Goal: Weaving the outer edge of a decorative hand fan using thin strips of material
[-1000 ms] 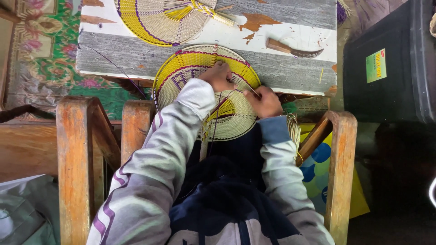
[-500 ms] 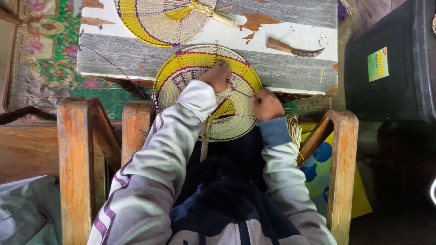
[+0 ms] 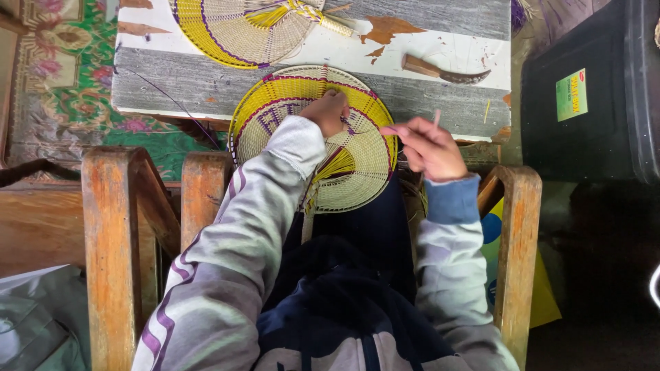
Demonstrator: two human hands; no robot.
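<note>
Weathered grey-and-white boards form the low table ahead, where a finished woven fan and a curved knife lie within reach, while the round yellow-and-purple fan in progress leans from the lap against the table edge, so its face tilts up toward the eyes. Left hand presses down on the weave with fingers curled together, seemingly to pin the fan steady, and the right hand is lifted just off its right rim, thumb and forefinger pinching a thin strip (pale, its far end too fine to trace) drawn taut away from the weave.
</note>
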